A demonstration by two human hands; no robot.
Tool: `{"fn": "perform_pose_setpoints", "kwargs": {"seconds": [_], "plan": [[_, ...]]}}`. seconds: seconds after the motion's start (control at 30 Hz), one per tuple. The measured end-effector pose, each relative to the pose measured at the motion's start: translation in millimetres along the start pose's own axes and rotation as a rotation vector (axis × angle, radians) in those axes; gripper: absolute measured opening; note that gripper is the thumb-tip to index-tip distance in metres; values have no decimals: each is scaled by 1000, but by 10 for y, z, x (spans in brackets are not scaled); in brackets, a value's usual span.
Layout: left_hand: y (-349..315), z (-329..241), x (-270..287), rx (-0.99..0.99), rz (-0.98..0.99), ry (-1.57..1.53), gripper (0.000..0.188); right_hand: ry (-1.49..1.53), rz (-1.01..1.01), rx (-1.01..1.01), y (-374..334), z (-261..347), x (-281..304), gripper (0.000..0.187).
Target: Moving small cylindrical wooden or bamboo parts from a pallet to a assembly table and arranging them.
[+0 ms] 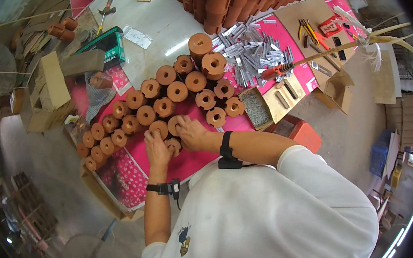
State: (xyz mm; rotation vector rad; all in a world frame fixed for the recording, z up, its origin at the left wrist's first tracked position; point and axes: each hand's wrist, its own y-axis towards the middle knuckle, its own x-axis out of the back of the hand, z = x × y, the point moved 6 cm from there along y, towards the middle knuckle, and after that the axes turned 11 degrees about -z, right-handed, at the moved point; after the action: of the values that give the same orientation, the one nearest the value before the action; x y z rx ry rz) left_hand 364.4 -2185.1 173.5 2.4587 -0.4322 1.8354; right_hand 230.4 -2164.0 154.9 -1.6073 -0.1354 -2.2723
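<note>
Rows of reddish-brown clay-coloured cylinders (195, 81) stand on a pink-covered table, most with a round hole in the top and some with notched rims. At the near edge of the group, my right hand (192, 133) has its fingers curled over one cylinder (172, 125). Close beside it on the left, my left hand (156, 149) is closed with its fingertips on the near side of a neighbouring cylinder (159, 127). A notched cylinder (174, 147) sits between the two hands, partly covered by them. The fingers hide how firmly each piece is gripped.
Behind the rows rises a tall stack of brown cylinders (219, 4). Loose metal strips (254, 56) lie beside it. A red power screwdriver (277, 72) hangs above the right side, near a box of small metal pieces (255, 108). A hammer (108, 9) lies far left.
</note>
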Motion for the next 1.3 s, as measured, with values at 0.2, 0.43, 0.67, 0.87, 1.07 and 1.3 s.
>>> {"fn": "perform_pose_setpoints", "kwargs": {"seconds": [0.2,0.43,0.67,0.87,1.07,1.3], "plan": [[44,-87,44,-29,36,105,65,-67,-85,11,-4,-11,-90,47],[17,24,-68,-25,13,126,59,-77,-120,65,14,22,-166,41],[-319,-230,663,-106,-119,15,51,89,-127,86,-184,186,405,29],[-129,-759,1066,-165,-134,-25,49,244,-160,95,-477,-213,1279,32],[293,-1572,707,-363,-118,-60,46,93,-279,43,-692,-989,1615,41],[523,-1949,256,-352,-86,-16,49,38,-174,-109,-737,-1559,1442,53]]}}
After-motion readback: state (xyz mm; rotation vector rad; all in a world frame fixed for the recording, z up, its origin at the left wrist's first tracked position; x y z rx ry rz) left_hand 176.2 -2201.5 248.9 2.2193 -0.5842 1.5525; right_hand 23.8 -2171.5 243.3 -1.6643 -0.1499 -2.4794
